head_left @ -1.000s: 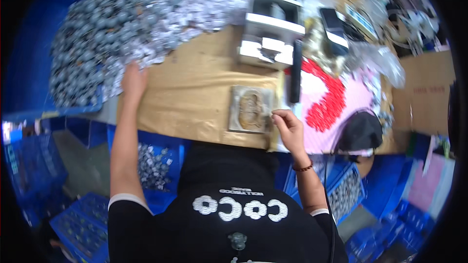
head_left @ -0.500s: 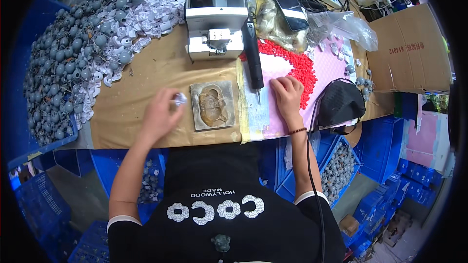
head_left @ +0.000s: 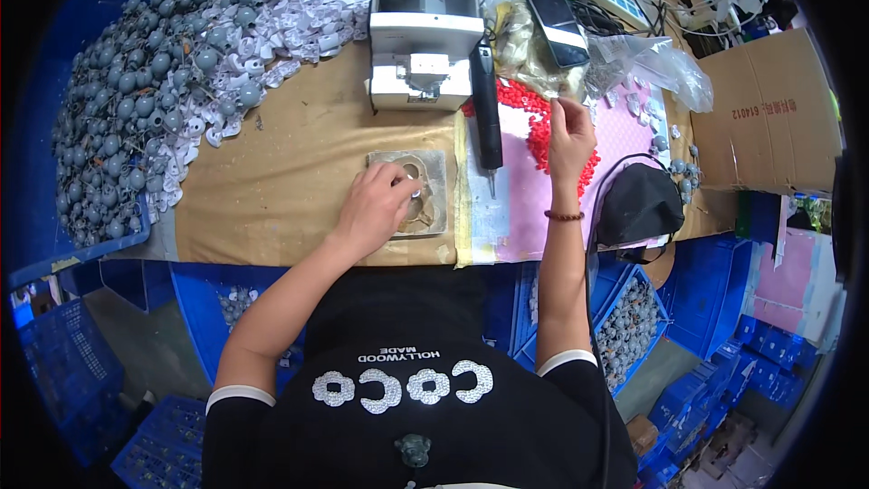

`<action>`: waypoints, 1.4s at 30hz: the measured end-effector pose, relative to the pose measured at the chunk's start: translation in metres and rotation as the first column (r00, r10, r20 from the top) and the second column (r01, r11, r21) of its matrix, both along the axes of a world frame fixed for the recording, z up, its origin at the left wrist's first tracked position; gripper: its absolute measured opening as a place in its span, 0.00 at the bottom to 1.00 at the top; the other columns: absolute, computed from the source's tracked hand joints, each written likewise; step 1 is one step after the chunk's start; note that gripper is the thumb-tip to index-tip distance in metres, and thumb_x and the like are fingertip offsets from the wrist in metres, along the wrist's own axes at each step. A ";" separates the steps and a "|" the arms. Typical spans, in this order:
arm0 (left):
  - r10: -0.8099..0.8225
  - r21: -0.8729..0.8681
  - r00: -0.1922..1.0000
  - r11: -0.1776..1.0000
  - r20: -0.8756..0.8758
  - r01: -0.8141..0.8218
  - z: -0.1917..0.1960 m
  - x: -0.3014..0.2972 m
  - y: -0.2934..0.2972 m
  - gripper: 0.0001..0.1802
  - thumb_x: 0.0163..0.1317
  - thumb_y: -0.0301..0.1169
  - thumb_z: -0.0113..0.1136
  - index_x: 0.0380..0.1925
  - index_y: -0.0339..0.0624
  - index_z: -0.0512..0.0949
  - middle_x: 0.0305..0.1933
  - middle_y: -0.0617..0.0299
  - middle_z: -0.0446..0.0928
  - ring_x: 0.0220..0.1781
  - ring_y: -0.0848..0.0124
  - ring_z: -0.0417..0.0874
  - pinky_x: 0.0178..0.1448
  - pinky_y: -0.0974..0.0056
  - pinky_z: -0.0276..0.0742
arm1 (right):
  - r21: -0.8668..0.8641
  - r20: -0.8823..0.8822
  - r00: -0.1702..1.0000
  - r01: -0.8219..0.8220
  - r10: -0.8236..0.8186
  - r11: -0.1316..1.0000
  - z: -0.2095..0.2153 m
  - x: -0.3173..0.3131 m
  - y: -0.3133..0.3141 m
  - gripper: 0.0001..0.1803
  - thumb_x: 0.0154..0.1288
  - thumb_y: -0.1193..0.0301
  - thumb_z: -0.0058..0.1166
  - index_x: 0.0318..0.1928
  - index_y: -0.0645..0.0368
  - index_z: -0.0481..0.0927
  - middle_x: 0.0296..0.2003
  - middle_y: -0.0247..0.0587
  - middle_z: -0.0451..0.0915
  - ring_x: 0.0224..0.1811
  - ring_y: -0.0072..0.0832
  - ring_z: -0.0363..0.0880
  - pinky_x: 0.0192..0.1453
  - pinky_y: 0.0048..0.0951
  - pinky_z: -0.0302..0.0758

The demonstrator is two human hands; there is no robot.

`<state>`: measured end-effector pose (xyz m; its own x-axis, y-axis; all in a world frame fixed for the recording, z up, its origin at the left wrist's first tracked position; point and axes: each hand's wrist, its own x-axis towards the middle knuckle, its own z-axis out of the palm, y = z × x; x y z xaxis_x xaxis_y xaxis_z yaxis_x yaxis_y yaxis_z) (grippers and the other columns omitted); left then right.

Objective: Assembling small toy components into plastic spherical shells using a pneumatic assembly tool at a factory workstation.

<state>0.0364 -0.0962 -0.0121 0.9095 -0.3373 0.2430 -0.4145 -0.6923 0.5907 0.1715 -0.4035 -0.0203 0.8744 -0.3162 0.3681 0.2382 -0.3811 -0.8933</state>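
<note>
Table (head_left: pixel 299 208), brown paper top, runs across the upper half. Big heap of grey/white parts (head_left: pixel 172 72) covers its left end, some spilling over a blue crate (head_left: pixel 54 254) edge. White machine (head_left: pixel 424 32) stands top centre, w/ a black tool (head_left: pixel 487 113) lying just right of it, tip pointing toward the person. Cardboard box (head_left: pixel 769 113) at far right. Pink sheet (head_left: pixel 543 190) right of centre carries a scatter of red bits (head_left: pixel 534 122); black pouch (head_left: pixel 641 204) sits on its right edge. Phone (head_left: pixel 554 9) lies on clear bags (head_left: pixel 634 54) near the top.

Grey jig (head_left: pixel 425 190), a square block w/ a round recess, lies flat in front of the machine, beside the sheet. Left hand (head_left: pixel 376 208) rests on the jig, fingers curled, thumb and fingers pinching a small white part (head_left: pixel 415 186) at the recess. Right hand (head_left: pixel 570 136) is up over the red bits, well apart from the jig, fingertips pinched together; too small to tell if anything is between them. Bead bracelet (head_left: pixel 563 215) on that wrist.
</note>
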 end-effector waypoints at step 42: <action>0.784 -0.714 0.621 0.431 -0.007 -0.552 0.095 0.133 0.269 0.08 0.68 0.26 0.59 0.43 0.40 0.84 0.38 0.62 0.83 0.39 0.72 0.85 0.45 0.66 0.78 | -0.484 -0.100 0.791 -0.568 0.603 0.665 0.001 -0.122 0.121 0.19 0.56 0.78 0.68 0.49 0.60 0.84 0.50 0.48 0.79 0.51 0.46 0.76 0.56 0.42 0.74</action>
<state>0.1698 0.1732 0.0828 0.6159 0.6760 0.4047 -0.2038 -0.3595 0.9106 0.0498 -0.2822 -0.0197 0.7886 0.4790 0.3857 0.6066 -0.5028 -0.6158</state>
